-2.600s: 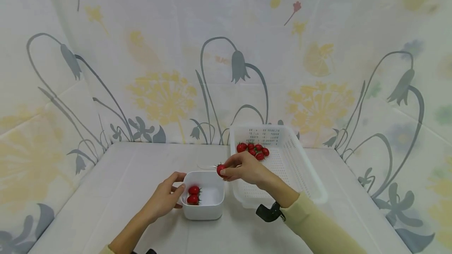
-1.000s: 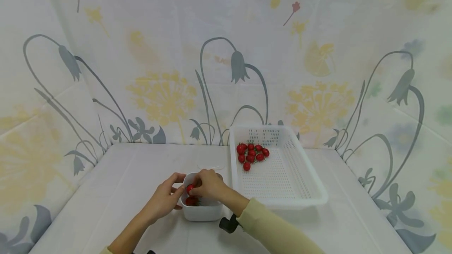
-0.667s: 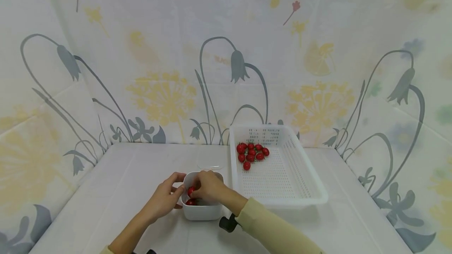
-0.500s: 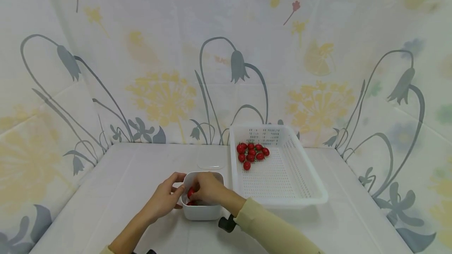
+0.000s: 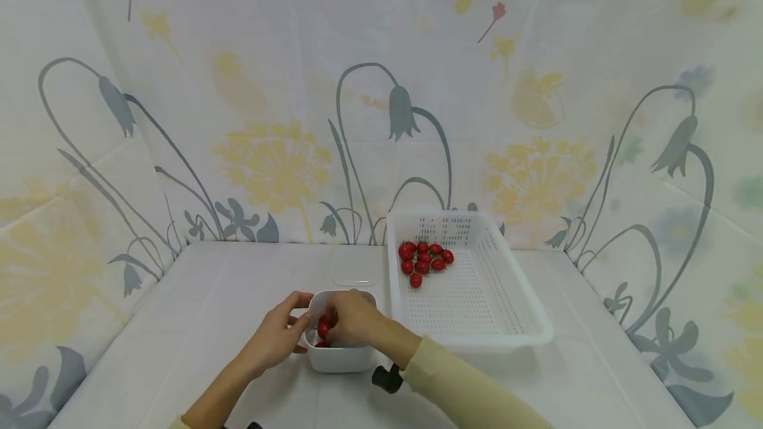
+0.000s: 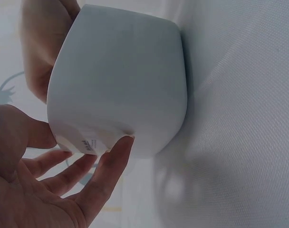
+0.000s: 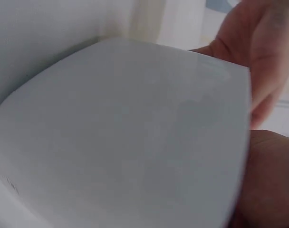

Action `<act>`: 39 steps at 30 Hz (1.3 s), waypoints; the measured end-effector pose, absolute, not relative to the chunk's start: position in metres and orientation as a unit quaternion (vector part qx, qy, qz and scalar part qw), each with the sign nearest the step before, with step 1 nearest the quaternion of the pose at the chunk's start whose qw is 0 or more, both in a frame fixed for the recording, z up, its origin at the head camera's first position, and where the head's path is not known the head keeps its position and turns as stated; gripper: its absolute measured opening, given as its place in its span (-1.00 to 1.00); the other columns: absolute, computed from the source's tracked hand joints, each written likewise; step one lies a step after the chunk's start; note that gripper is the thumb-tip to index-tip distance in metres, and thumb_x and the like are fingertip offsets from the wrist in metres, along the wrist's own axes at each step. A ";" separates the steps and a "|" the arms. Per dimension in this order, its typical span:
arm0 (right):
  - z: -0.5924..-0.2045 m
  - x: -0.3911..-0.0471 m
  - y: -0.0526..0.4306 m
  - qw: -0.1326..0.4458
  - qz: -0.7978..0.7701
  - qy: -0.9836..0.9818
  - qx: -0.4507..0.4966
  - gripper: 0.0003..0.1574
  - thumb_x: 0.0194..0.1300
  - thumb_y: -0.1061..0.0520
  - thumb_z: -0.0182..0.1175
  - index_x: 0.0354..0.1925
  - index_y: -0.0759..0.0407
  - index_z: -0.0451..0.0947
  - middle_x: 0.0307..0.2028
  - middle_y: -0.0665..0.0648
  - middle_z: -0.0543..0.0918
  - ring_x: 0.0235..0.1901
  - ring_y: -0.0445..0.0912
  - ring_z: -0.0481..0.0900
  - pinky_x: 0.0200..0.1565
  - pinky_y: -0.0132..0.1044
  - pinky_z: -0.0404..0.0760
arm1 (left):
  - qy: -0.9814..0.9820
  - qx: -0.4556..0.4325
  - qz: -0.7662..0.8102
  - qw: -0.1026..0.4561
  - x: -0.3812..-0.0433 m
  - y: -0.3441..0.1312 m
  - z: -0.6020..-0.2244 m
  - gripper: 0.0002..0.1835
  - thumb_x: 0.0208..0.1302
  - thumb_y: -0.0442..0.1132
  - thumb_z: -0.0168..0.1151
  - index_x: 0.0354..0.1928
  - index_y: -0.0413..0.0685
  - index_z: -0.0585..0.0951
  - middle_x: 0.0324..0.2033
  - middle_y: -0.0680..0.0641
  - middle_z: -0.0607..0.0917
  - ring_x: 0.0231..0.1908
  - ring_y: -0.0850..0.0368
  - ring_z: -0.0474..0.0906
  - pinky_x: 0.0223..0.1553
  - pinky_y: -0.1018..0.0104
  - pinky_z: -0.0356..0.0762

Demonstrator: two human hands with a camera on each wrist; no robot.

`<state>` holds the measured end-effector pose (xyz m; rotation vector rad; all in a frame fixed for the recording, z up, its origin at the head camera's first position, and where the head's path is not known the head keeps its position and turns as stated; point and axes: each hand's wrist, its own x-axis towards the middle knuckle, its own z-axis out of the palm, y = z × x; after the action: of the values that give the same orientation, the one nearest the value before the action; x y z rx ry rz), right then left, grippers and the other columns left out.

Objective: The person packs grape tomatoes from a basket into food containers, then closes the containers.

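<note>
The small white container [image 5: 342, 361] stands on the table in the head view. My left hand [image 5: 279, 330] holds it at its left side, thumb at the rim and fingers against the outer wall, as the left wrist view also shows. My right hand [image 5: 354, 316] reaches down inside, its fingertips pinching a red cherry tomato [image 5: 324, 329]. Below it shows part of another cherry tomato [image 5: 322, 344]; the rest of the inside is hidden behind the hand. In the right wrist view the container's wall [image 7: 125, 133] covers the right hand's fingers.
A white perforated basket [image 5: 530, 296] sits just right of the container, with several cherry tomatoes [image 5: 422, 257] grouped at its back left. Behind the container lies a clear lid [image 5: 355, 281]. A printed cloth [image 5: 369, 171] hangs along the table's back edge.
My right hand has carried a cherry tomato from above the container's right back corner down inside it, then shifted only slightly. My left hand and the container have stayed put.
</note>
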<state>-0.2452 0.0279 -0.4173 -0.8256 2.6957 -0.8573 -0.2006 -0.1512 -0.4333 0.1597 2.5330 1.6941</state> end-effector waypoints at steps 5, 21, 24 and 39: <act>-0.398 -0.238 0.040 0.098 -0.272 0.917 -0.276 -0.76 0.12 0.22 0.51 -0.21 0.22 0.72 -0.41 -0.02 0.68 -0.37 -0.22 0.48 -0.34 -0.41 0.53 | 0.829 0.054 0.555 0.044 -0.201 -0.151 -0.433 -0.66 0.50 -0.41 0.08 0.26 -0.16 0.49 0.25 -0.30 0.54 -0.07 -0.14 0.66 -0.37 0.11 0.78; -0.369 -0.232 0.091 0.097 -0.312 0.893 -0.310 -0.77 0.22 0.22 0.44 -0.15 0.24 0.68 -0.23 0.10 0.71 -0.25 -0.10 0.64 -0.26 -0.35 0.65 | 0.833 0.055 0.549 0.040 -0.201 -0.151 -0.433 -0.66 0.51 -0.39 0.08 0.26 -0.16 0.48 0.23 -0.28 0.55 -0.09 -0.09 0.66 -0.39 0.11 0.78; -0.367 -0.232 0.100 0.101 -0.323 0.892 -0.299 -0.79 0.23 0.21 0.43 -0.15 0.23 0.68 -0.23 0.08 0.71 -0.23 -0.07 0.67 -0.28 -0.32 0.68 | 0.832 0.055 0.551 0.039 -0.201 -0.150 -0.434 -0.67 0.51 -0.39 0.08 0.26 -0.16 0.49 0.22 -0.28 0.56 -0.09 -0.09 0.66 -0.39 0.12 0.78; -0.354 -0.242 0.147 0.094 -0.353 0.896 -0.251 -0.73 0.25 0.13 0.43 -0.11 0.22 0.69 -0.21 0.08 0.74 -0.23 -0.06 0.72 -0.26 -0.26 0.71 | 0.837 0.050 0.543 0.044 -0.201 -0.150 -0.433 -0.66 0.52 -0.37 0.09 0.26 -0.14 0.49 0.25 -0.27 0.55 -0.10 -0.07 0.65 -0.37 0.12 0.78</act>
<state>-0.2418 0.1473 -0.3545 -0.7438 2.6592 -1.0483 -0.2007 -0.1499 -0.4334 0.1526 2.5584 1.6611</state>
